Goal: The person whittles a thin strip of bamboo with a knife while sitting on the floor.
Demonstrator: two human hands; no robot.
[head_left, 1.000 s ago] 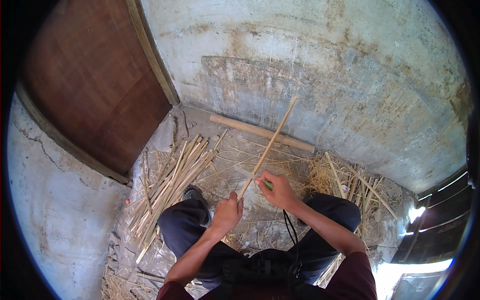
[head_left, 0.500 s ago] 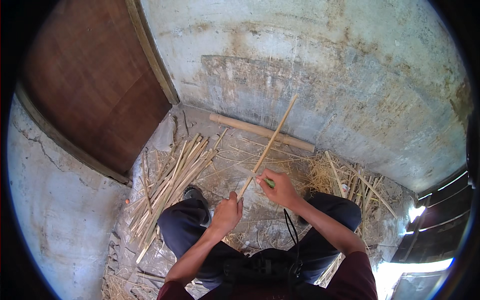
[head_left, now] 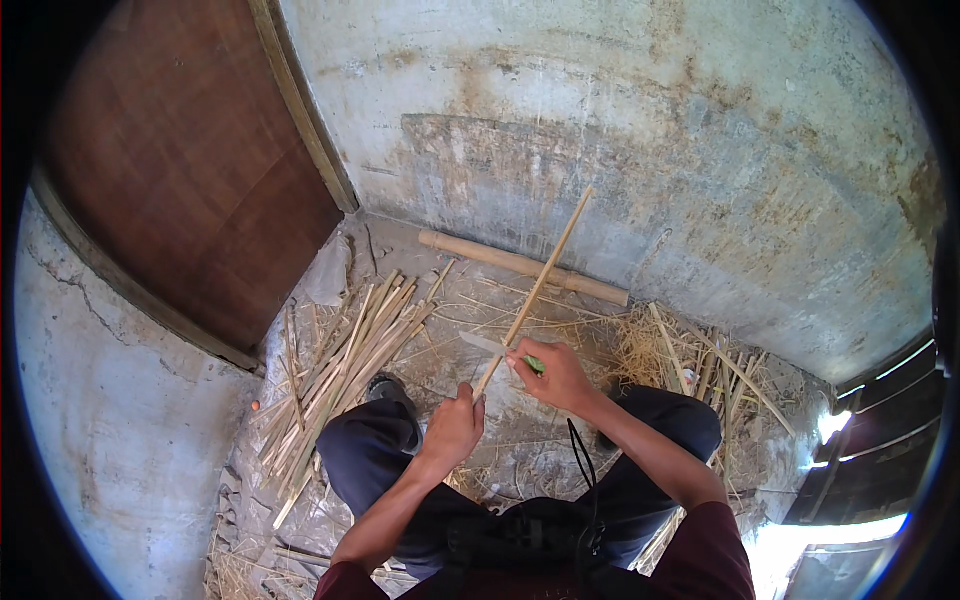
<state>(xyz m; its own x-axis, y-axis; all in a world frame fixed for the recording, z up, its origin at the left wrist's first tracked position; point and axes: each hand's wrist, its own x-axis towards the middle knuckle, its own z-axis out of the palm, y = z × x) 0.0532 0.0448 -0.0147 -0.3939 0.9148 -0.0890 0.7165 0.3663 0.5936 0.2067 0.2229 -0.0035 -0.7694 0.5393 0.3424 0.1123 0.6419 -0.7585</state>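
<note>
A long, narrow bamboo strip point(head_left: 548, 266) slants up and away to the right in front of me. My left hand point(head_left: 455, 428) is closed around its near end. In my right hand point(head_left: 552, 372) is a knife point(head_left: 484, 343) with a green handle, partly hidden by the fingers. Its pale blade lies across the strip, a short way above my left hand, with the tip pointing left. My right thumb is at the strip beside the blade.
A heap of split bamboo strips point(head_left: 345, 375) lies on the floor at left. A thick bamboo pole point(head_left: 520, 265) rests near the wall point(head_left: 640, 130). Thin shavings point(head_left: 640, 350) and more bamboo pieces point(head_left: 735, 375) lie at right. A brown door point(head_left: 190, 170) stands at far left.
My right hand and the knife have shifted slightly left and toward me, so more blade shows beyond the strip. My left hand keeps its hold almost unmoved.
</note>
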